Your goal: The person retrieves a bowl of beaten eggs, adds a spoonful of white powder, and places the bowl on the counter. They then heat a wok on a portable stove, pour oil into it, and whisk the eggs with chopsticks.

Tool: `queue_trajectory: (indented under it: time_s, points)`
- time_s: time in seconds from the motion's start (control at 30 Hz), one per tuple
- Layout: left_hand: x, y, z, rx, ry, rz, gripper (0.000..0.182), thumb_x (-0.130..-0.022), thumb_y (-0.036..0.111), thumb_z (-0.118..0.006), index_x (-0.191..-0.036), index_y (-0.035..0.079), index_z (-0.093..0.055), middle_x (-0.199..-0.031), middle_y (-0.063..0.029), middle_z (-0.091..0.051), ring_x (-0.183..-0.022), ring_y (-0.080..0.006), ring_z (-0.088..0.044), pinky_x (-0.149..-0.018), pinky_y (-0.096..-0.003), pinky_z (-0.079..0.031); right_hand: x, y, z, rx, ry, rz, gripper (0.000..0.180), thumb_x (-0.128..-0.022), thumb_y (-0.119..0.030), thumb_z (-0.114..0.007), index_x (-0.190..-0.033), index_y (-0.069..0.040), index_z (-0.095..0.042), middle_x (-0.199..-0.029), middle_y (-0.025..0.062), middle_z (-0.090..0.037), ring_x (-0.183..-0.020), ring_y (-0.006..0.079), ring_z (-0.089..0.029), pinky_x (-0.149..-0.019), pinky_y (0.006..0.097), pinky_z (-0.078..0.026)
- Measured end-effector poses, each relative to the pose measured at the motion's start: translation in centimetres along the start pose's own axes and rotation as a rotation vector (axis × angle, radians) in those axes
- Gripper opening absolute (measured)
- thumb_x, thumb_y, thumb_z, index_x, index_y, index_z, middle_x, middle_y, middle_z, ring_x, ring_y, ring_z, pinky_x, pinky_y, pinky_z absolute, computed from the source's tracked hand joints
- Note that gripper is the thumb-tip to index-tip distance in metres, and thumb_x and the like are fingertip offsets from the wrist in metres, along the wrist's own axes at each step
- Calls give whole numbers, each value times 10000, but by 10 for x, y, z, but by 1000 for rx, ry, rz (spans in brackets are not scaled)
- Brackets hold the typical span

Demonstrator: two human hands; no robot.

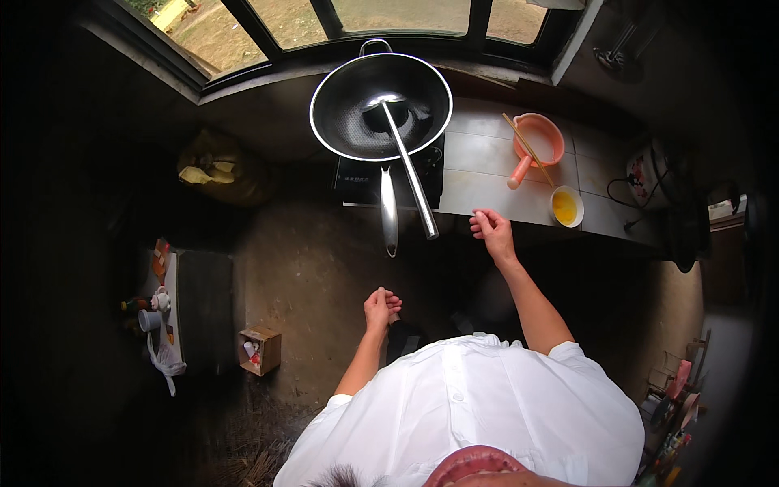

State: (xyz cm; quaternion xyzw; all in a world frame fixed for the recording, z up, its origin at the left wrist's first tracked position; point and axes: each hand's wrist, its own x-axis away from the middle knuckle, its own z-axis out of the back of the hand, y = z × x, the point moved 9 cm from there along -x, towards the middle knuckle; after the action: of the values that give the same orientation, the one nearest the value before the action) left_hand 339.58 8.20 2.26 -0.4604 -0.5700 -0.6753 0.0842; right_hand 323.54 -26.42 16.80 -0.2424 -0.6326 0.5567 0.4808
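Observation:
My right hand (493,236) is at the counter's front edge, thumb and fingers drawn together with nothing seen in them. Lower down, before my body, hangs my left hand (381,309), its fingers loosely curled and empty. A dark wok (344,100) with a bright rim sits on a black induction cooker (359,178). Its long metal handle (389,213) points towards me. Inside rests the head of a metal ladle or turner, whose shaft (411,170) crosses the rim. Nearest to my right hand stands a white bowl (579,213) of yellow egg (564,208).
Chopsticks (529,151) lie across an orange handled scoop (560,143) on the tiled counter (478,161). A flower-patterned electric cooker (642,176) stands at the right. Windows (377,18) line the back. On the left are a sack (237,182) and an open box (271,353).

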Motion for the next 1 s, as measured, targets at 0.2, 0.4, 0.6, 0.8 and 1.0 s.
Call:
queue_trajectory:
  time_s: [0.2,0.4,0.6,0.8,1.0]
  points:
    - [20,44,53,-40,-187,35,439,-1075,346,-471,-1261,-30,-602,-1123,-163,-686,-983,-226,-693,-826,-333,-585,4,-99,-104,144,-334,-32,726,-953,-321,-683,-1521,-11,-354,-1167,172,-647,-969,197,-673,-734,323,-575]
    - [6,170,-27,-59,-499,-88,678,-1055,516,-445,-1433,-47,-457,-1336,-208,-605,-1172,-276,-639,-993,-385,-533,23,-107,-141,-138,-259,-74,440,-974,-152,-631,-1372,-13,-503,-777,-18,-479,-574,54,-436,-436,201,-367]
    - [-8,254,-146,155,-730,27,596,-1028,470,-533,-1331,-41,-485,-1269,-227,-603,-1092,-327,-666,-931,-446,-584,69,-112,-72,-393,-258,-24,397,-1029,-187,-576,-1383,-26,-496,-783,-13,-501,-559,46,-438,-415,192,-356]
    - [-14,266,-179,310,-669,40,273,-1030,257,-594,-849,131,-432,-654,57,-362,-510,-42,-328,-432,-209,-291,93,-108,-20,-368,-293,-28,397,-1040,-164,-547,-1403,-16,-485,-779,-9,-507,-528,36,-430,-401,182,-358]
    - [9,294,-152,276,-646,-77,260,-1057,230,-546,-837,135,-442,-650,65,-375,-489,-20,-344,-397,-181,-289,95,-128,-12,-314,-358,31,434,-1044,-138,-530,-1448,3,-457,-772,-13,-496,-528,34,-433,-397,185,-354]
